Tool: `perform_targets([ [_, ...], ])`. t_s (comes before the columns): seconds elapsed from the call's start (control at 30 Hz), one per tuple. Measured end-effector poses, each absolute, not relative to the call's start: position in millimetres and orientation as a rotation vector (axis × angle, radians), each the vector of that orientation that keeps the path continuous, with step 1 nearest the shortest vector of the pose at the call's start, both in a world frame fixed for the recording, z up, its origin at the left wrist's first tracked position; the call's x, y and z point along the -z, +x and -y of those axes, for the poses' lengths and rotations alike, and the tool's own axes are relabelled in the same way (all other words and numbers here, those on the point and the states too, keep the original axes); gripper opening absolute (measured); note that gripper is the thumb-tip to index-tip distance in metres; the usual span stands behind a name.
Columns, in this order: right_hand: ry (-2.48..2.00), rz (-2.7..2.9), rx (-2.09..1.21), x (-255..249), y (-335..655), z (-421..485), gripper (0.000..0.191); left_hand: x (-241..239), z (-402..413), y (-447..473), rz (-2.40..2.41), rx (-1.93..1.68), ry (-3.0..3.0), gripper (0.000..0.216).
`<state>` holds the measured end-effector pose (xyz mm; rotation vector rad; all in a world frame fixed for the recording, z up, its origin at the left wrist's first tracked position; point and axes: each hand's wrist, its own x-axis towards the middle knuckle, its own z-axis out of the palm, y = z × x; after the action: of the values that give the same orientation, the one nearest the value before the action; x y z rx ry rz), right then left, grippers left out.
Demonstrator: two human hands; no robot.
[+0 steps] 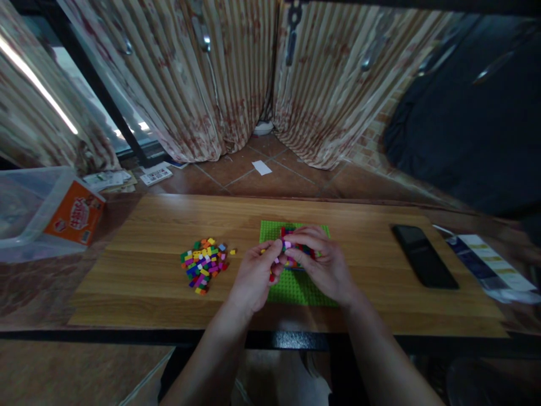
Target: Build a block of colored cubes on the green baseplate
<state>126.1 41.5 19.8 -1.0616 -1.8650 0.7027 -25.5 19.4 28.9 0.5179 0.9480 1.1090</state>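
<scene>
A green studded baseplate (291, 294) lies on the wooden table, with a low build of mixed-colour toy bricks (289, 231) on it, partly covered by my hands. My left hand (253, 275) is closed at the build's left side, thumb and fingers pinched on small toy bricks; a red one (271, 277) shows beneath the fingers. Curled over the build from the right is my right hand (323, 262), its thumb and fingers closed around the bricks. Between the two hands a pink brick (288, 245) shows. Which fingers press on it is hard to make out.
Left of the baseplate is a pile of loose toy bricks (203, 264), a yellow one (233, 252) lying apart. A black phone (424, 256) rests on the table's right. Beyond the left edge stands a clear plastic bin (31, 225); papers (492, 262) lie at the right.
</scene>
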Motion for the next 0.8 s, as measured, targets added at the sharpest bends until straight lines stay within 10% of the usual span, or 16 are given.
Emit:
perform_targets([
  [0.8, -1.202, 1.787, -0.745, -25, 123, -37, 0.012, -16, -20, -24, -1.168, -1.279, 0.951, 0.020],
])
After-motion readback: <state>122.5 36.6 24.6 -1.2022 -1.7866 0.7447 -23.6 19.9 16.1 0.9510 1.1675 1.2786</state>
